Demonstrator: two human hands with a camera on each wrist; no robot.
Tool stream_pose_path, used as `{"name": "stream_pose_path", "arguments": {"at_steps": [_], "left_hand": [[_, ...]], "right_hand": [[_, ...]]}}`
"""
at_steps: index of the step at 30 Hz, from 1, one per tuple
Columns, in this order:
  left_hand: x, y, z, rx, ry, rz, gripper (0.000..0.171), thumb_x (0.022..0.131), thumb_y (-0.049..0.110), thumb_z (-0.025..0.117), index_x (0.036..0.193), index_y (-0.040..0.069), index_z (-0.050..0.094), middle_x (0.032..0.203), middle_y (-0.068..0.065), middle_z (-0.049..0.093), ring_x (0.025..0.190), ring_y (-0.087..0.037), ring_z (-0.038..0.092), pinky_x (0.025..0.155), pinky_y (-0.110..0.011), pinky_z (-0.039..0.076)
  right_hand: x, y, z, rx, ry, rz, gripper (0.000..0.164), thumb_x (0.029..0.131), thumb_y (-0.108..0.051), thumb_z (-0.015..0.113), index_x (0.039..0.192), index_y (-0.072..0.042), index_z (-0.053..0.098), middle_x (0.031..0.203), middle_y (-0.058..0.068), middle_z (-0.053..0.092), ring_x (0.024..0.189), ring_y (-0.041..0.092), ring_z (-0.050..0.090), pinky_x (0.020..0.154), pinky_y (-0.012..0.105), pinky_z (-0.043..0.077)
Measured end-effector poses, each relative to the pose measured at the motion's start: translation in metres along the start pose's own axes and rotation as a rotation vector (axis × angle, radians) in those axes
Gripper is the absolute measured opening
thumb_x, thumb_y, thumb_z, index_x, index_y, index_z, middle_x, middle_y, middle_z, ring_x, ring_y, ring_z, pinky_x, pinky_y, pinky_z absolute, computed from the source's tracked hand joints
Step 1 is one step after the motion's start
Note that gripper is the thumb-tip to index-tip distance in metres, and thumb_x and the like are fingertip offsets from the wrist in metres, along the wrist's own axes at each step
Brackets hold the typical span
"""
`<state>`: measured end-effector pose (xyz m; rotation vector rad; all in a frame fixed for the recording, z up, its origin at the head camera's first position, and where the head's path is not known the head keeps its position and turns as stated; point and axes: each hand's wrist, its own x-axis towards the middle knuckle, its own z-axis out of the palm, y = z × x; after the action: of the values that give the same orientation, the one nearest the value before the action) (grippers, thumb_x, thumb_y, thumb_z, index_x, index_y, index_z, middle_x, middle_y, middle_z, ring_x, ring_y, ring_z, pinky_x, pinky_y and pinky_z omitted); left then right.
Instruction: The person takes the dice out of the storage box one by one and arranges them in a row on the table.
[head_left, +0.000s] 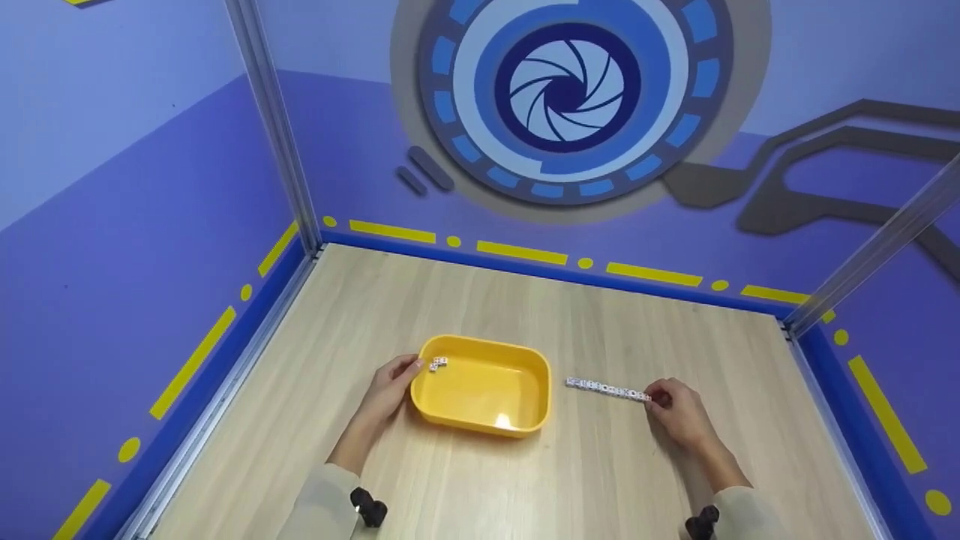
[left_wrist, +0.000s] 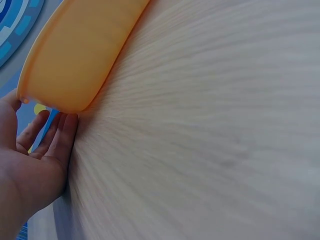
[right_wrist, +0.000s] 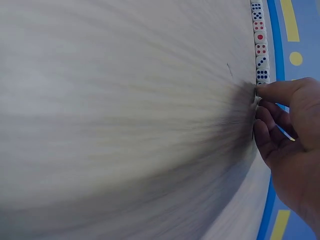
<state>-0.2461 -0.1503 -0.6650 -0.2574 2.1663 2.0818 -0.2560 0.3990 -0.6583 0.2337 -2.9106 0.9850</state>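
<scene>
A yellow plastic box [head_left: 480, 429] stands on the table, with a small cluster of white dice [head_left: 439, 363] at its left end. My left hand [head_left: 395, 382] holds the box by its left end. The thumb is at the rim and the fingers lie along the outside wall, as the left wrist view shows. To the right of the box runs a straight row of white dice [head_left: 606, 388] with red and blue pips, set end to end. At the row's right end, my right hand [head_left: 681, 409] pinches the last die [right_wrist: 257, 101] between thumb and fingers, which mostly hide it.
The light wood table [head_left: 525, 487] is bordered by a blue and purple back wall [head_left: 345, 150] and side walls with yellow dashes. Metal posts [head_left: 274, 120] stand at the corners. Both sleeves carry a black wrist mount [head_left: 367, 508].
</scene>
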Motion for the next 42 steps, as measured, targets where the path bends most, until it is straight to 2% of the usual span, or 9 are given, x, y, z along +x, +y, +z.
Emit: {"name": "stream_pose_path", "arguments": {"at_steps": [9,16,27,32,34,38,42], "left_hand": [[-0.003,0.001,-0.001,-0.027,-0.027,0.018,0.049,0.098,0.042,0.062,0.136,0.012,0.057,0.132,-0.007,0.059,0.123,-0.023,0.055,0.104,-0.040,0.046],[-0.002,0.001,-0.001,-0.041,-0.019,-0.003,0.047,0.097,0.041,0.063,0.135,0.013,0.058,0.133,-0.005,0.059,0.123,-0.021,0.055,0.102,-0.036,0.047],[0.000,0.000,-0.001,-0.051,-0.029,0.022,0.047,0.097,0.041,0.063,0.134,0.011,0.059,0.133,-0.009,0.059,0.123,-0.024,0.055,0.103,-0.039,0.047],[0.000,0.000,-0.001,-0.043,-0.045,0.035,0.050,0.097,0.042,0.063,0.135,0.010,0.058,0.134,-0.010,0.058,0.124,-0.025,0.055,0.103,-0.039,0.046],[-0.001,0.000,-0.002,-0.044,-0.051,0.042,0.052,0.096,0.043,0.063,0.136,0.010,0.057,0.135,-0.011,0.058,0.124,-0.026,0.054,0.103,-0.040,0.046],[-0.001,-0.001,-0.003,-0.051,-0.058,0.042,0.054,0.096,0.044,0.063,0.137,0.010,0.057,0.135,-0.012,0.057,0.125,-0.028,0.053,0.103,-0.043,0.045],[0.000,-0.001,-0.003,-0.050,-0.050,0.041,0.052,0.096,0.043,0.063,0.136,0.010,0.057,0.135,-0.012,0.058,0.125,-0.027,0.054,0.104,-0.043,0.044]], "right_hand": [[0.000,-0.001,0.001,0.004,0.001,0.011,0.015,0.088,-0.004,0.073,0.102,-0.008,0.069,0.093,0.004,0.062,0.083,0.018,0.058,0.069,0.028,0.050],[-0.002,-0.001,0.003,0.052,-0.012,0.025,0.016,0.088,-0.005,0.073,0.103,-0.008,0.068,0.094,0.005,0.061,0.081,0.019,0.057,0.062,0.024,0.051],[0.001,0.000,0.003,0.021,0.001,0.025,0.012,0.090,-0.008,0.072,0.101,-0.010,0.068,0.093,0.003,0.060,0.083,0.017,0.056,0.067,0.026,0.048],[0.000,-0.003,0.000,0.025,-0.027,0.038,0.017,0.089,-0.009,0.073,0.105,-0.009,0.068,0.096,0.005,0.061,0.085,0.019,0.056,0.067,0.026,0.049],[0.001,-0.006,-0.001,0.013,-0.023,0.030,0.020,0.089,-0.009,0.073,0.108,-0.008,0.067,0.097,0.006,0.061,0.086,0.020,0.056,0.069,0.028,0.049],[0.006,-0.021,-0.003,-0.016,0.047,-0.019,0.025,0.089,-0.011,0.074,0.111,-0.004,0.067,0.098,0.007,0.062,0.089,0.021,0.059,0.074,0.035,0.051],[0.016,-0.046,0.002,0.038,0.114,-0.097,0.026,0.088,-0.010,0.075,0.111,-0.002,0.067,0.098,0.008,0.064,0.088,0.021,0.061,0.073,0.034,0.053]]}}
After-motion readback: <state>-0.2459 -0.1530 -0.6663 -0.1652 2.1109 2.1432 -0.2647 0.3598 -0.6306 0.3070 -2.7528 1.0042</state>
